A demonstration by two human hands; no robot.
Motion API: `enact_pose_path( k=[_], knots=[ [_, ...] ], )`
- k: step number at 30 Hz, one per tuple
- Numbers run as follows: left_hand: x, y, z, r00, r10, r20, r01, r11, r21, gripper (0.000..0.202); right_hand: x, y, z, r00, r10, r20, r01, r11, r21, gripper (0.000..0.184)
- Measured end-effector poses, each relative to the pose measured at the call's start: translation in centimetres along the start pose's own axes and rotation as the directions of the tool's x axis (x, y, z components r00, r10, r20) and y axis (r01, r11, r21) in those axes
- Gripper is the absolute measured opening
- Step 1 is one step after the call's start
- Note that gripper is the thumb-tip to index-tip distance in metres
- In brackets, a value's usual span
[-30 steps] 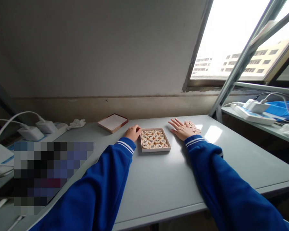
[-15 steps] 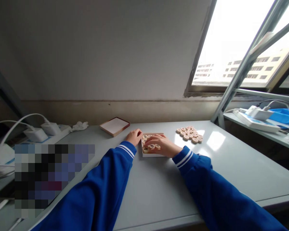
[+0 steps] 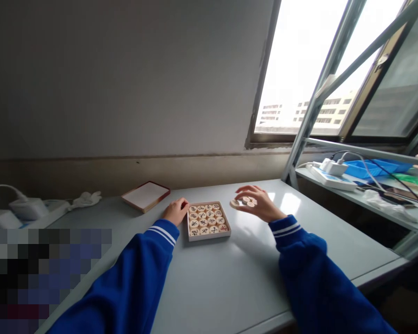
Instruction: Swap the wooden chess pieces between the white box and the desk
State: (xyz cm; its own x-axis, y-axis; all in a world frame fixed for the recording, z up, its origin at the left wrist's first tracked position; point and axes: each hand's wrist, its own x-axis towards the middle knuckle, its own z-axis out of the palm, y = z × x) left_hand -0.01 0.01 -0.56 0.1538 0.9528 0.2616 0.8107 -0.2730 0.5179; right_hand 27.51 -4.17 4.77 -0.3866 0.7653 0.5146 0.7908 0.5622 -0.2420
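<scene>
A shallow box (image 3: 208, 235) full of round wooden chess pieces (image 3: 206, 219) lies on the grey table (image 3: 230, 278). My left hand (image 3: 176, 211) is curled against the box's left edge, holding it. My right hand (image 3: 259, 204) hovers to the right of the box, fingers bent over a small pile of loose wooden pieces (image 3: 244, 202) and touching them. Both arms wear blue sleeves with white cuff stripes.
The box lid (image 3: 145, 195) lies upside down behind the left hand, with a white cloth (image 3: 85, 199) to its left. White chargers (image 3: 24, 208) sit at far left. A metal frame post (image 3: 311, 111) rises at right; beyond it a shelf holds a power strip (image 3: 330, 170) and a blue tray (image 3: 372, 168).
My right hand left the box and moved right onto the loose pieces. The view turned to the right. My left hand stayed at the box's left edge.
</scene>
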Motion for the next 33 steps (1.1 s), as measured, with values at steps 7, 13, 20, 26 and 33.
enact_pose_path(
  k=[7, 13, 20, 26, 33],
  knots=[
    [0.1, -0.3, 0.3, 1.0, -0.005, -0.006, 0.005, 1.0, 0.012, 0.015, -5.8, 11.8, -4.3, 0.818, 0.561, -0.129, -0.576, 0.791, -0.206, 0.036],
    [0.0, -0.1, 0.1, 1.0, -0.016, -0.003, 0.016, 1.0, 0.001, 0.015, -4.1, 14.1, -1.9, 0.781, 0.623, -0.041, -0.592, 0.718, -0.366, 0.035],
    [0.0, -0.2, 0.2, 1.0, -0.007, -0.001, 0.007, 1.0, -0.001, 0.017, -0.7, 14.2, 1.4, 0.737, 0.662, -0.134, -0.656, 0.655, -0.375, 0.037],
    [0.0, 0.0, 0.2, 1.0, -0.006, 0.007, 0.006, 1.0, 0.004, 0.017, -0.3, 14.8, 1.8, 0.75, 0.66, -0.048, -0.632, 0.693, -0.347, 0.036],
    [0.0, 0.0, 0.0, 1.0, 0.004, -0.006, -0.004, 1.0, 0.001, 0.015, -0.3, 14.3, 2.2, 0.783, 0.622, -0.003, -0.585, 0.735, -0.343, 0.039]
  ],
)
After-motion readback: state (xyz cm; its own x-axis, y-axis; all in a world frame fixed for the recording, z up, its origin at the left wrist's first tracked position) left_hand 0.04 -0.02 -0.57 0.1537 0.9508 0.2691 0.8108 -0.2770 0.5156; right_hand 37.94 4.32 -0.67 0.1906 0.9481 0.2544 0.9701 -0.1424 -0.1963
